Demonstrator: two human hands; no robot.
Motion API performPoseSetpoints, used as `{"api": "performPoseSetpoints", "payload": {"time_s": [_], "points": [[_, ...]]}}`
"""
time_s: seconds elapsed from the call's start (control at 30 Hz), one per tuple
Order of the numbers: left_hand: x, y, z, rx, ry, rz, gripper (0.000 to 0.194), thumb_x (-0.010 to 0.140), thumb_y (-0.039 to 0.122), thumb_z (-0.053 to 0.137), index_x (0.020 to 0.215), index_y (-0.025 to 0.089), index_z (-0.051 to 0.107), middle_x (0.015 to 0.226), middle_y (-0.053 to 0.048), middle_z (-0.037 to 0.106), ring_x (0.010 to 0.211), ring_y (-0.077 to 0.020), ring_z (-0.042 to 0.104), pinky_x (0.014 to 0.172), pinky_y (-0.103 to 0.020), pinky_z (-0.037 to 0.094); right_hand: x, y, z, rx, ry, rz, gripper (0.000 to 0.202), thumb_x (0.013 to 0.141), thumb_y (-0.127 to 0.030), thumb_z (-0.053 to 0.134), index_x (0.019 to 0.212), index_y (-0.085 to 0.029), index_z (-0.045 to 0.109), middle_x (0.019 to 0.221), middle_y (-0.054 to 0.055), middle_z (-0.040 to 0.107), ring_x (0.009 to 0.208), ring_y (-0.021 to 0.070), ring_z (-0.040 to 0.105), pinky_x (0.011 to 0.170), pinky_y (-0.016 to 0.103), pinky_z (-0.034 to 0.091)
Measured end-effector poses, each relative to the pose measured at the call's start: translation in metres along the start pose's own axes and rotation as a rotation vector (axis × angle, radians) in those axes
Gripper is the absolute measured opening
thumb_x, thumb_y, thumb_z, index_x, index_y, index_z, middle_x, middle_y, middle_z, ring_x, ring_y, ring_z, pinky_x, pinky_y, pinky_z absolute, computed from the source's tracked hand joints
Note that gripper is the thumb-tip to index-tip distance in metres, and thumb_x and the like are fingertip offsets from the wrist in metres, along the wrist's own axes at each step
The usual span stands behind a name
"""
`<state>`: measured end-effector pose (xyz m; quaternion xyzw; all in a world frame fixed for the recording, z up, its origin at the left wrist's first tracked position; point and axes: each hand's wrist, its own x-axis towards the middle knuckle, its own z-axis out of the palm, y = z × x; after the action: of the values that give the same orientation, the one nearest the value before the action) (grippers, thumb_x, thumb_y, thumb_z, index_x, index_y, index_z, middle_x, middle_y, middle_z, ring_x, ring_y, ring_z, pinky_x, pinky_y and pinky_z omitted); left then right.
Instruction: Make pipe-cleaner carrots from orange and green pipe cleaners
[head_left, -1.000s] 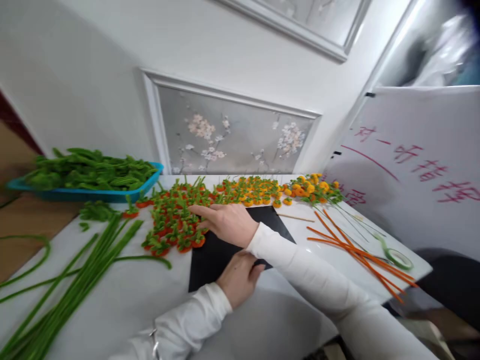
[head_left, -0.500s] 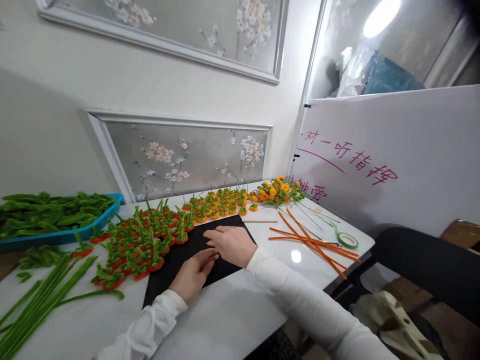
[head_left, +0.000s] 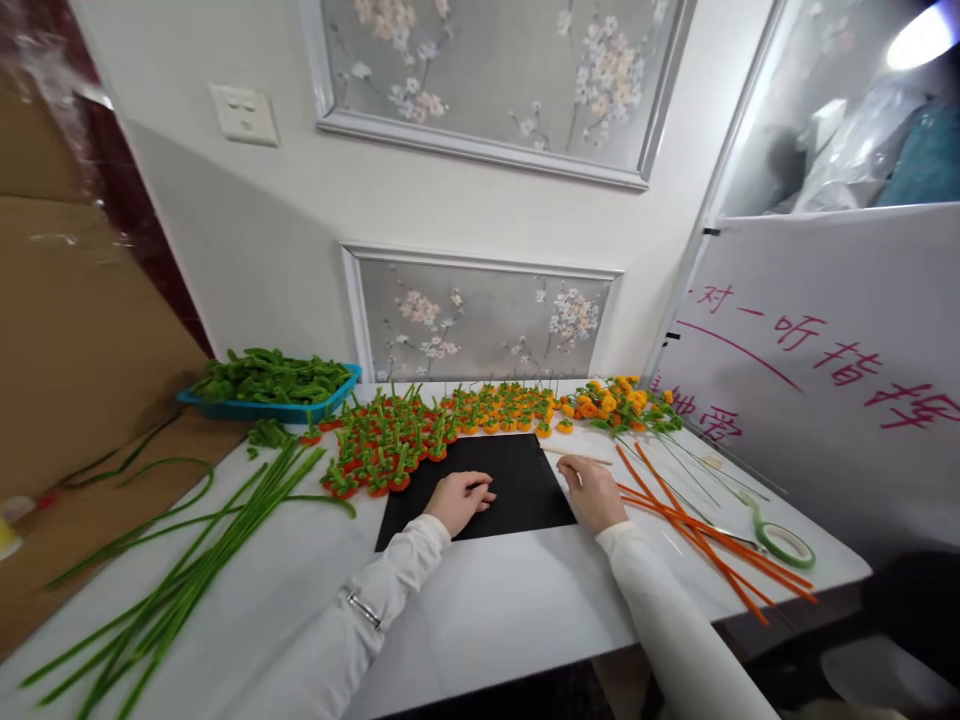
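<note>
My left hand [head_left: 459, 503] rests over the black mat [head_left: 517, 505], fingers loosely stretched to the right, with nothing visible in them. At the mat's right edge is my right hand [head_left: 592, 492], its bent fingers pointing away from me. They are beside a thin wooden stick [head_left: 555, 451], and I see nothing held, though the fingertips are partly hidden. Several orange-red fuzzy pieces with green stems [head_left: 390, 440] crowd the mat's far left. Yellow-orange pieces with green tops [head_left: 501, 408] stand behind the mat. Orange pipe cleaners [head_left: 697, 530] lie crossed right of my right hand.
A blue tray [head_left: 300, 410] heaped with green fuzzy leaves stands at the back left. Long green pipe cleaners [head_left: 202, 560] spread across the left side. Yellow flowers on stems [head_left: 619, 402] lie at the back right. A green tape roll [head_left: 786, 545] sits near the right edge.
My hands were together over the mat and are now apart, the right one moved right to the mat's edge beside the stick. The view has swung left, showing more of the table's left side.
</note>
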<state>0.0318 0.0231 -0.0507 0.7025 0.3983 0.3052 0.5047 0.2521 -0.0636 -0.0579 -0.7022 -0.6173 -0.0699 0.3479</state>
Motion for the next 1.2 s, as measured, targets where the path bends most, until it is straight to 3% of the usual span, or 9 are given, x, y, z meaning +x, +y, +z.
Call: {"api": "performPoseSetpoints", "payload": {"time_s": [0.17,0.33,0.53,0.73,0.87,1.07,1.2], "points": [[-0.003,-0.006,-0.002,0.045,-0.042,0.084,0.018,0.077,0.017,0.057,0.091,0.010,0.066,0.085,-0.009,0.071,0.085,-0.0194,0.068,0.072,-0.027,0.058,-0.005,-0.005,0.004,0.008,-0.012,-0.025,0.029,0.090,-0.026,0.037,0.090,-0.018,0.065,0.087,0.005,0.069,0.084,0.0187,0.062,0.079,0.028,0.045],[-0.006,-0.010,-0.003,0.101,-0.057,0.139,0.022,0.077,0.020,0.054,0.093,0.011,0.066,0.083,-0.009,0.072,0.082,-0.0192,0.069,0.071,-0.028,0.057,-0.013,0.009,-0.005,-0.065,0.049,0.053,0.032,0.085,-0.017,0.036,0.106,-0.017,0.061,0.099,0.009,0.066,0.095,0.0220,0.059,0.082,0.035,0.043],[-0.017,-0.010,0.000,0.168,-0.065,0.185,0.024,0.078,0.020,0.051,0.092,0.011,0.068,0.085,-0.010,0.071,0.076,-0.0177,0.069,0.067,-0.026,0.056,-0.040,0.038,-0.022,-0.435,0.058,0.181,0.048,0.071,-0.005,0.038,0.110,-0.025,0.058,0.117,0.005,0.060,0.110,0.0239,0.050,0.088,0.047,0.035],[-0.021,-0.011,0.003,0.201,-0.080,0.216,0.026,0.079,0.019,0.048,0.092,0.012,0.069,0.093,-0.009,0.070,0.077,-0.0162,0.068,0.068,-0.024,0.055,-0.053,0.058,-0.021,-0.542,-0.066,0.226,0.038,0.078,-0.023,0.041,0.111,-0.028,0.058,0.100,0.006,0.067,0.103,0.0261,0.056,0.088,0.049,0.036],[-0.022,-0.012,0.003,0.215,-0.081,0.212,0.025,0.077,0.019,0.050,0.092,0.013,0.069,0.091,-0.007,0.071,0.072,-0.0149,0.068,0.066,-0.023,0.054,-0.053,0.066,-0.015,-0.554,-0.085,0.189,0.033,0.081,-0.025,0.039,0.102,-0.036,0.062,0.097,0.006,0.068,0.099,0.0260,0.059,0.084,0.048,0.038],[-0.022,-0.011,0.003,0.196,-0.080,0.211,0.025,0.077,0.019,0.050,0.091,0.013,0.070,0.092,-0.008,0.070,0.074,-0.0152,0.068,0.067,-0.022,0.055,-0.054,0.066,-0.018,-0.591,-0.156,0.123,0.035,0.080,-0.015,0.040,0.102,-0.026,0.065,0.100,0.007,0.066,0.098,0.0265,0.058,0.083,0.045,0.040],[-0.018,-0.011,0.003,0.157,-0.083,0.203,0.025,0.078,0.020,0.049,0.092,0.013,0.069,0.088,-0.008,0.071,0.076,-0.0163,0.068,0.068,-0.025,0.056,-0.041,0.047,-0.033,-0.610,-0.059,0.073,0.041,0.076,-0.002,0.038,0.102,-0.018,0.064,0.100,0.010,0.062,0.091,0.0237,0.059,0.073,0.034,0.044]]}}
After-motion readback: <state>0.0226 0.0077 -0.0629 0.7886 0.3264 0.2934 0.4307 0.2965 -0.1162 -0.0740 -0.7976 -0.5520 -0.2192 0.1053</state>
